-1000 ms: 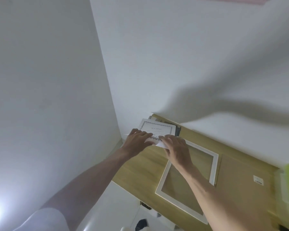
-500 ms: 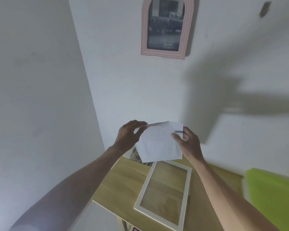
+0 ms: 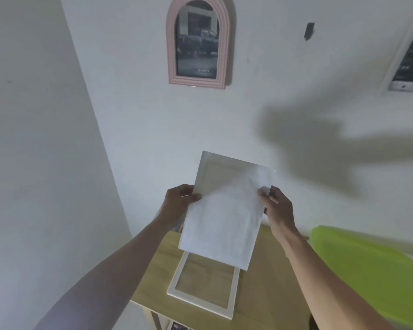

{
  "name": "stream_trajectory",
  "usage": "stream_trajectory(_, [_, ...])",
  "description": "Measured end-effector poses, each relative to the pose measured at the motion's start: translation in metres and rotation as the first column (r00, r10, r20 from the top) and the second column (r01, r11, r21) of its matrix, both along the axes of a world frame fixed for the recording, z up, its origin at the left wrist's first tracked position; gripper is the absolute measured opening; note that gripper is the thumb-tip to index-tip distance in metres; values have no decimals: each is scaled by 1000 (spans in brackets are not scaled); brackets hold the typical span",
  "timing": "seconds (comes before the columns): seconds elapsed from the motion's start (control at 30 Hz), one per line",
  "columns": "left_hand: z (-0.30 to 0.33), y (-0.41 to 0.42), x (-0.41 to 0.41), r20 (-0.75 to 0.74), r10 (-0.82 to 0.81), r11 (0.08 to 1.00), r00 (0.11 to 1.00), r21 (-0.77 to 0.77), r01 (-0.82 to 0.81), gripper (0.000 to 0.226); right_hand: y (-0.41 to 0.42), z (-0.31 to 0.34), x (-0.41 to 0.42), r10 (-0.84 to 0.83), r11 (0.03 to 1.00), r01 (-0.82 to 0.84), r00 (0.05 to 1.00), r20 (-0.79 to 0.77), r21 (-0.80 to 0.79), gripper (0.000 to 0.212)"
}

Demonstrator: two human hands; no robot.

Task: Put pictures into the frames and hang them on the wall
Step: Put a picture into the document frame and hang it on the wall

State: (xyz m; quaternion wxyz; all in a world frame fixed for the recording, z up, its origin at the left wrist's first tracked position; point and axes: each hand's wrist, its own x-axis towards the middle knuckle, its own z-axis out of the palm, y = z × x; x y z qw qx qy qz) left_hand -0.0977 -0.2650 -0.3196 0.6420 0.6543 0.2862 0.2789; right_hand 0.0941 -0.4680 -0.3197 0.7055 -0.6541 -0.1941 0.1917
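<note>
Head view: both hands hold a white paper sheet upright above an empty white frame.

Left hand [image 3: 180, 203] fingers [image 3: 193, 197] pinch the white rectangular paper sheet [image 3: 225, 210] at its left edge; right hand [image 3: 278, 207] fingers [image 3: 264, 195] pinch its right edge, so the sheet hangs between the two grips, blank back toward the camera, tilted slightly. It is in the air, well above the white rectangular picture frame [image 3: 177, 285] lying flat on the light wooden surface [image 3: 267, 294]. Thin paper gripped only at mid-edges could buckle or crease if the hands squeeze inward, and it might land skewed or face the wrong way in the frame. On the white wall [image 3: 134, 115] hangs a pink arched frame [image 3: 171, 44].
</note>
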Motion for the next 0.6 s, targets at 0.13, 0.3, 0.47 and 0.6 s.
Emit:
stream_trajectory(0.13, [-9,5,3,20,22,992,1000,-125,-19,14,-6,-20,-4,109,981,-117,992,-60,-155,52])
stream_trajectory(0.3, [-30,29,4,-72,-25,990,997,-140,14,24,-2,-51,-20,107,957,-141,984,-142,-253,58])
stream_trajectory(0.47, [-54,42,3,-278,-229,972,933,-113,205,52,7,-84,-30,19,944,-80,982,-189,-321,59])
stream_trajectory(0.6, [-86,55,5,-362,-231,973,903,-96,210,63,9,-114,-42,-17,915,-74,975,-222,-396,59])
